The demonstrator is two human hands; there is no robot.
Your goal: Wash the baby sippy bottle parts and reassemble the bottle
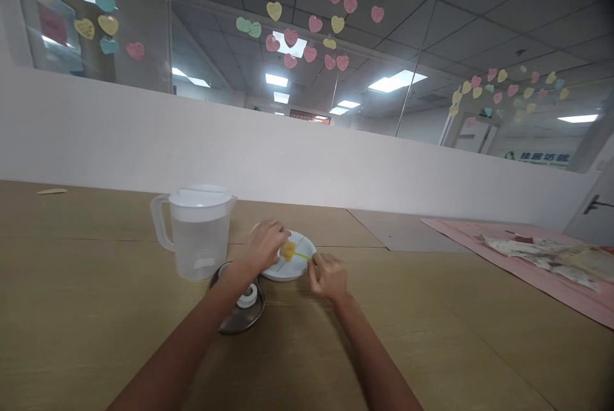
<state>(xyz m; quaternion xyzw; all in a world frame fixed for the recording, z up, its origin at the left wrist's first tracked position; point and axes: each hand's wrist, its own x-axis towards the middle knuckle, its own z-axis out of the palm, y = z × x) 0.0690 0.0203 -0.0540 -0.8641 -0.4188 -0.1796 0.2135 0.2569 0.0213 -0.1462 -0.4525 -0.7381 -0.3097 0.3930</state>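
Over a white plate, my left hand is closed, its fingertips at a small yellow piece that looks like a chunk of food or sponge. A thin yellow-green stick runs from that piece to my right hand, which pinches its other end at the plate's right rim. Whether the stick pierces the piece is too small to tell. Beneath my left forearm sits a metal kidney-shaped dish, partly hidden, with a white roll in it.
A lidded clear plastic pitcher stands left of the plate. On the far right, a pink cloth bears crumpled pale items. A white wall with glass above bounds the wooden table. A thin pale strip lies far left.
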